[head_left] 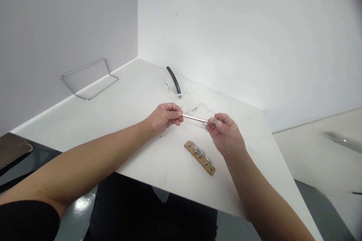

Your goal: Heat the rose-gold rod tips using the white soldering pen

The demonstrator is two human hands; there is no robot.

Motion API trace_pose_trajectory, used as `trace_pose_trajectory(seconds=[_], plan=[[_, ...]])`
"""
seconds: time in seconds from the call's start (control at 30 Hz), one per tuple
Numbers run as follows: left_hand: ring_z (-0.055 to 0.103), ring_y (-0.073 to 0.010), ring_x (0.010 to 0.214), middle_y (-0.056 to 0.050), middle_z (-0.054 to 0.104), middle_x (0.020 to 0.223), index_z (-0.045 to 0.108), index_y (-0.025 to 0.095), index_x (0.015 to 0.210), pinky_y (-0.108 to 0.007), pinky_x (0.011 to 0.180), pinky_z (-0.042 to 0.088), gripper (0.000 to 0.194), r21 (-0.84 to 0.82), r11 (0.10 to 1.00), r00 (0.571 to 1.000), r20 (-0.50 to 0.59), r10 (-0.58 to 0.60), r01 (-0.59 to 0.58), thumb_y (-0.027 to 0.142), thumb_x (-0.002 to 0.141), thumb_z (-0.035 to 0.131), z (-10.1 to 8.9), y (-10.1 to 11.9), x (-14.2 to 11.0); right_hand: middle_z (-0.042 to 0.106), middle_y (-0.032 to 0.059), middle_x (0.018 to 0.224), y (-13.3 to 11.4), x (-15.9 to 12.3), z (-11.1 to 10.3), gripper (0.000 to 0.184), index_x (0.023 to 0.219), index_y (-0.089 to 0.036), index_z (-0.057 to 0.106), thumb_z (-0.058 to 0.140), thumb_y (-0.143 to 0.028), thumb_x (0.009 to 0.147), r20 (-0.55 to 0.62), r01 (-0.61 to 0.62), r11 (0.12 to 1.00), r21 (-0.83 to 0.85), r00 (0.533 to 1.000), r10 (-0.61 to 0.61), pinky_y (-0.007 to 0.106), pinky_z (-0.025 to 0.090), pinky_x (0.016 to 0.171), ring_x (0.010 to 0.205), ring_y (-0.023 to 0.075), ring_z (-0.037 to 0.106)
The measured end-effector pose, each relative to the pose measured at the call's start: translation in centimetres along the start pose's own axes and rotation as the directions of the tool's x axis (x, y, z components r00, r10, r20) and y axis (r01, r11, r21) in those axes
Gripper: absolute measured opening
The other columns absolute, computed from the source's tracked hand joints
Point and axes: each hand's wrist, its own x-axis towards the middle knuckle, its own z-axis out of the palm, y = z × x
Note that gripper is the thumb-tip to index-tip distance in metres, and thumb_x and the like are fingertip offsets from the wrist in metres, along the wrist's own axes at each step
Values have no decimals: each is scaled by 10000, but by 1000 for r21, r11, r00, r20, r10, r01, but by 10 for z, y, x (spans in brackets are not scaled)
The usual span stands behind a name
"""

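Observation:
My left hand (pixel 168 118) pinches one end of a thin, shiny metal rod (pixel 194 118) between thumb and fingers. The rod runs almost level across to my right hand (pixel 226 131), whose closed fingers are at its other end. A small grey piece (pixel 217 121) shows between the right thumb and fingers; its kind is not clear. Below the hands, a wooden strip (pixel 200 158) lies slantwise on the white table (pixel 164 158). Several round metal knobs and some thin metal parts sit along it.
A black curved handle (pixel 174 80) and clear plastic packaging (pixel 185 99) lie behind the hands. Farther left, a bent metal wire frame (pixel 89 80) leans on the grey partition (pixel 68 19). A white wall (pixel 240 37) borders the table's back. Another pale surface (pixel 319 139) stands at right.

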Motion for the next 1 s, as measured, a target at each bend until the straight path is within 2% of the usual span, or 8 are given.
trace_pose_trajectory(seconds=[0.1, 0.23, 0.33, 0.4, 0.47, 0.63, 0.8, 1.0], plan=[[604, -106, 514, -33, 632, 552, 599, 106, 678, -200, 518, 453, 92, 32, 999, 998, -54, 27, -25, 108, 633, 678, -1, 2, 0, 567, -10, 684, -12, -6, -12, 201, 816, -235, 547, 629, -215, 634, -106, 170, 968, -185, 976, -192, 349, 477, 757, 788, 170, 601], [606, -107, 533, -31, 634, 558, 601, 114, 683, -200, 531, 460, 72, 85, 996, 998, -57, 21, -16, 102, 650, 664, -2, 3, 1, 623, 15, 757, -25, -39, -35, 311, 924, -218, 560, 678, -201, 637, -129, 233, 857, -460, 937, -324, 359, 497, 725, 782, 190, 621], [592, -96, 515, -28, 635, 560, 600, 119, 675, -203, 533, 460, 58, 112, 994, 998, -65, 19, -11, 94, 660, 650, -2, 4, 1, 646, 28, 754, -24, -77, -48, 418, 1025, -201, 542, 703, -212, 639, -114, 124, 740, -661, 958, -262, 381, 502, 732, 764, 208, 633], [597, -100, 525, -23, 631, 557, 602, 123, 673, -206, 538, 461, 55, 125, 992, 997, -68, 28, -19, 92, 662, 645, -3, 3, 1, 658, 42, 762, -20, -99, -52, 451, 1087, -197, 514, 674, -250, 668, -98, 25, 587, -810, 979, -177, 350, 517, 638, 766, 223, 633], [603, -104, 540, -20, 628, 556, 604, 125, 674, -208, 544, 462, 52, 132, 991, 997, -67, 40, -31, 93, 664, 644, -3, 3, 2, 662, 48, 803, -15, -115, -53, 499, 1163, -204, 460, 631, -273, 699, -38, -9, 424, -906, 997, -61, 302, 499, 523, 780, 229, 628], [603, -106, 543, -21, 624, 553, 605, 124, 673, -206, 540, 462, 53, 153, 988, 996, -69, 49, -38, 95, 659, 648, -4, 2, 3, 661, 27, 851, -10, -116, -41, 548, 1256, -218, 367, 549, -270, 742, 37, 21, 195, -980, 996, 80, 361, 486, 645, 743, 214, 615], [586, -90, 519, -24, 632, 570, 603, 123, 679, -193, 530, 459, 59, 176, 984, 995, -86, 45, -30, 103, 654, 652, -3, 3, 2, 669, 12, 844, -13, -100, -26, 558, 1268, -203, 352, 516, -253, 738, 45, 38, 48, -998, 987, 153, 366, 443, 667, 784, 226, 598], [583, -85, 510, -24, 634, 581, 603, 122, 683, -189, 527, 453, 54, 197, 979, 994, -85, 72, -54, 103, 656, 646, -7, 3, 4, 671, 8, 830, -10, -96, -23, 543, 1263, -208, 363, 498, -252, 739, 55, 65, -40, -997, 977, 205, 331, 415, 617, 769, 218, 587]])
